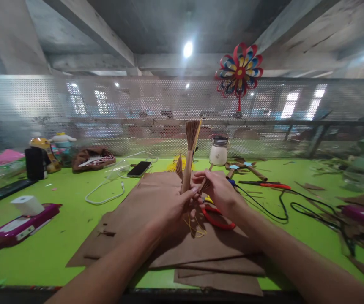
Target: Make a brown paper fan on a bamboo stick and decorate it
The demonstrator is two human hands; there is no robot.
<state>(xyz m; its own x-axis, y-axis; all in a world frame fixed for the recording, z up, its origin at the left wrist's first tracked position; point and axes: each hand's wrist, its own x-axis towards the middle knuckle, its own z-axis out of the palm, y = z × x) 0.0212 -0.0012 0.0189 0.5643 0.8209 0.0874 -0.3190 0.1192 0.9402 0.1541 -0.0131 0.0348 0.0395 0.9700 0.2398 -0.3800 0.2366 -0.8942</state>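
My left hand (182, 204) is closed round the lower end of a brown cardboard tube (187, 171), which stands nearly upright. A fan of pleated brown paper (193, 131) tops the tube, and a smaller pleated piece (179, 169) sticks out on its left. Beside it my right hand (221, 188) pinches a small folded brown paper piece (204, 185) close to the tube. Yellow thread (196, 230) dangles below my left hand. Red-handled scissors (218, 218) lie on the brown cardboard sheets (143, 215) under my hands.
A purple power strip (26, 226) with a white charger lies left. A phone (139, 169) and white cable (102, 202) are behind it. A white jar (218, 151) stands at the back. A red-and-black tool (275, 185) with a black cord lies right. A perforated metal screen (156, 101) rises behind.
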